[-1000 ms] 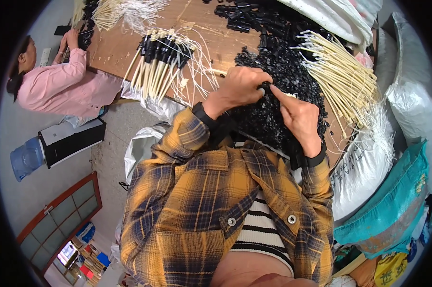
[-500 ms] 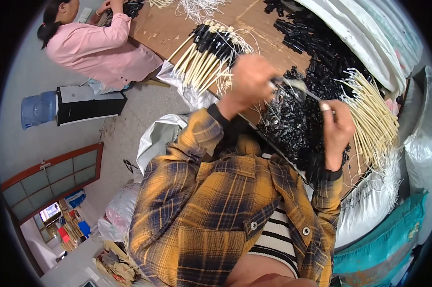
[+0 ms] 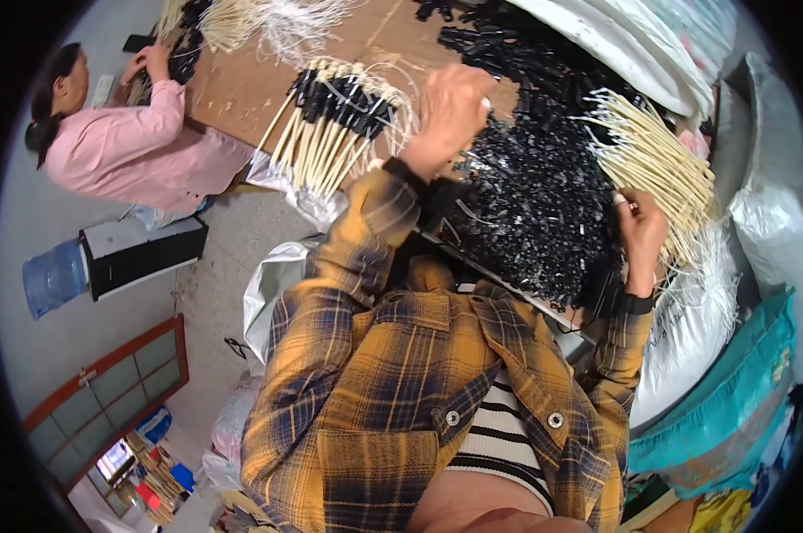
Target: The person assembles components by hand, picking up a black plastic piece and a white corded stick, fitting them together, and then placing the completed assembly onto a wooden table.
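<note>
My left hand (image 3: 455,111) is over the left edge of a heap of small shiny black plastic pieces (image 3: 543,204), its fingers curled. Whatever it may hold is hidden. My right hand (image 3: 643,233) is to the right of that heap, thumb and fingertips together beside a bundle of thin cream rods with white strands (image 3: 659,160). What its fingertips grip, if anything, is too small to make out. Left of my left hand lies a row of cream rods with black sleeves (image 3: 335,115) at their upper ends. Larger black plastic parts (image 3: 499,53) are strewn behind the small pieces.
A wooden table (image 3: 232,93) carries everything. More cream rods with white strands (image 3: 241,27) lie at the far left. A co-worker in a pink shirt (image 3: 126,147) sits beyond. Stuffed white sacks (image 3: 686,355) and a teal sack (image 3: 730,400) stand at right. A water dispenser (image 3: 143,253) is at left.
My hands have moved apart: the left went up and slightly left, the right down toward the cream rods. The thin pale item stretched between them no longer shows there. The view has shifted.
</note>
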A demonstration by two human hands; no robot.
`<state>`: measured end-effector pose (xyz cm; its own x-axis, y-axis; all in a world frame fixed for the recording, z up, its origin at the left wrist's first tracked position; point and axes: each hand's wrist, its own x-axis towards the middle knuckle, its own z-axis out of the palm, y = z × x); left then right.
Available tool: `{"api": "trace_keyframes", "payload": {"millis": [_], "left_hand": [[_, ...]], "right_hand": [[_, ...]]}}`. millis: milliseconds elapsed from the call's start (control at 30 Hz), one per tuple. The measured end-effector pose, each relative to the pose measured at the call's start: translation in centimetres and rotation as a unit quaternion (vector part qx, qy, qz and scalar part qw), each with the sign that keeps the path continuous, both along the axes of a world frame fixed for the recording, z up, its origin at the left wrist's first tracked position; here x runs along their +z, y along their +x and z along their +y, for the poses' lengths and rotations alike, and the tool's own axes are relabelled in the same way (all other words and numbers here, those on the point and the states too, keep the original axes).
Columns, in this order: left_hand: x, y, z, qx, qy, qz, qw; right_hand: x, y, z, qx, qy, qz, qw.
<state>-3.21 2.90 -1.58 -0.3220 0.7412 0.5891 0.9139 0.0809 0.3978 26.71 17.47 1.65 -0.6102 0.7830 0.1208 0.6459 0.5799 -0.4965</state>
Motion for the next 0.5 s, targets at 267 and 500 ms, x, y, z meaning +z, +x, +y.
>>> {"api": "trace_keyframes", "payload": {"millis": [267,500], "left_hand": [[-2.4,-3.3,4.1,0.068,-0.262,-0.032,0.962],[-1.2,0.3,0.7,-0.061,-0.137,-0.157,0.976]], "right_hand": [[-1.6,5.0,3.7,-0.060,0.040,-0.195,0.978],[2.0,1.0,0.2,0.095,0.115,0.009,0.989]]}}
